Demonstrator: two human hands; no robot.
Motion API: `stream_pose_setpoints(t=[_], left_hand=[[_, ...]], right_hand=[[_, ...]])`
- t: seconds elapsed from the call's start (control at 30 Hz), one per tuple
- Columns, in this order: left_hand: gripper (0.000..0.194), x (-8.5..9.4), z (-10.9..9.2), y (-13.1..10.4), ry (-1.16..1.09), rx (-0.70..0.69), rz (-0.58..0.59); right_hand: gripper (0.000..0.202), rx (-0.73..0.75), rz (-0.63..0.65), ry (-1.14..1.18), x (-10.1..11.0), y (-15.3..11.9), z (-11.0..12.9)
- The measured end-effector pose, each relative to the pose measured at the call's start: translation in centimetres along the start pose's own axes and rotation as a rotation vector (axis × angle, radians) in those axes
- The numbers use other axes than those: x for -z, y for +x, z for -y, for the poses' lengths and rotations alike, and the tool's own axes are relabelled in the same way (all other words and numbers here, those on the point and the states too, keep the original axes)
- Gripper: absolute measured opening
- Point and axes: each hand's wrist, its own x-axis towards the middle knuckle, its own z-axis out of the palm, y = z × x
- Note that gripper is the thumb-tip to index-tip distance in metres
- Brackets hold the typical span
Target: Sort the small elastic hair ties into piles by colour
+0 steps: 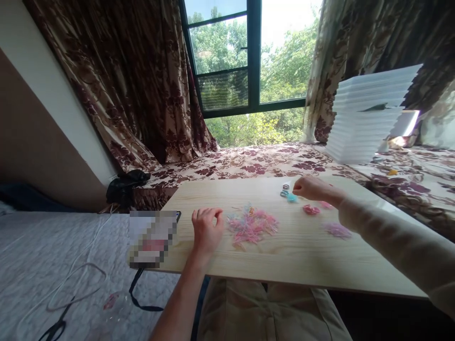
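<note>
Pink-and-blue pile: lies near the middle of the pale wooden table, loose and spiky-edged, made of thin, glossy, part see-through strips; a small orange ring sits at its far side.
Handling of the strips: probably very light, soft and springy, somewhat slippery, and apt to tangle; a fingertip pinch on one free end at the pile's rim looks the surest hold, as hard pulling could stretch or snap a strip.
Left hand: just beside the pile's left edge, fingers bent, thumb close to the forefinger; whether anything is pinched there cannot be told.
Right hand: fingers curled downward beside the teal clump at the table's far side; the fingertips are too indistinct to show a grasp.
Smaller clumps: dark ring-like bits lie just beyond the teal; a compact deep-pink clump lies nearer the person, and a flatter lilac clump nearer still, below the sleeve of soft, creased beige cloth.
Table surface: smooth, straight-grained, straight-edged.
Backdrop: flowered cloth, heavy folded curtain, white ridged stack with stepped sides.
</note>
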Motion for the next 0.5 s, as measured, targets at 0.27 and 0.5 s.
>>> stream_pose_setpoints(t=[0.27,0.5], left_hand=[[0.019,-0.1,0.1,-0.1,-0.003,0.022,0.024],[0.02,-0.1,-0.4,-0.1,0.016,0.032,0.06]], right_hand=[[0.034,-0.046,-0.011,-0.014,1.2,-0.4,-0.3],[0.022,0.101,-0.171,0.125,-1.0,-7.2,2.1]])
